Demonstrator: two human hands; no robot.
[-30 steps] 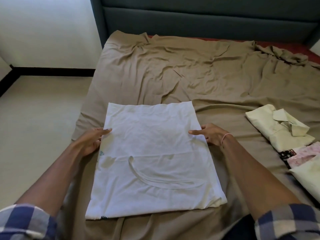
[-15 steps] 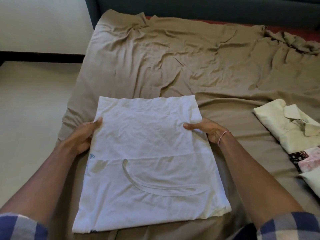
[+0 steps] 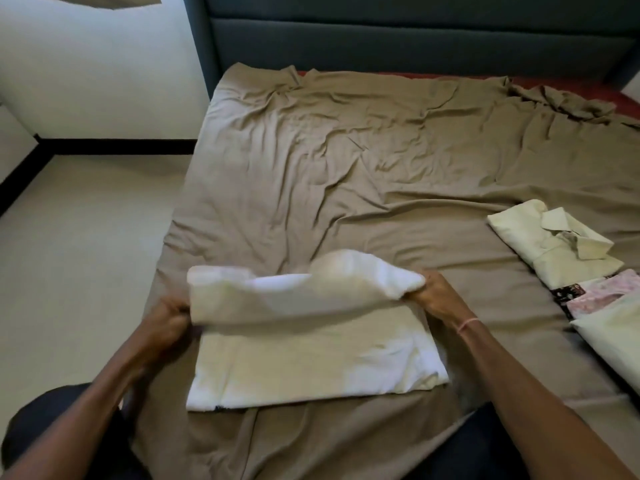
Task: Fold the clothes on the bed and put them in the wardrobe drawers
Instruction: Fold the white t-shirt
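Observation:
A white T-shirt point(image 3: 311, 362) lies on the brown bed sheet point(image 3: 346, 174) in front of me. Its far half is lifted off the bed and curls back toward me, blurred by motion. My left hand point(image 3: 169, 323) grips the left edge of that lifted half. My right hand point(image 3: 433, 296), with a pink band at the wrist, grips the right edge. The near half of the shirt stays flat on the sheet.
Folded clothes sit at the right: a pale yellow collared shirt point(image 3: 550, 244), a pink floral piece point(image 3: 595, 296) and another pale piece point(image 3: 616, 344). A dark upholstered headboard point(image 3: 398, 39) stands at the back. Beige floor point(image 3: 79, 258) lies to the left of the bed.
Both hands closed on the shirt's side edges and raised its far half, bringing it over toward me. The shirt lay flat before.

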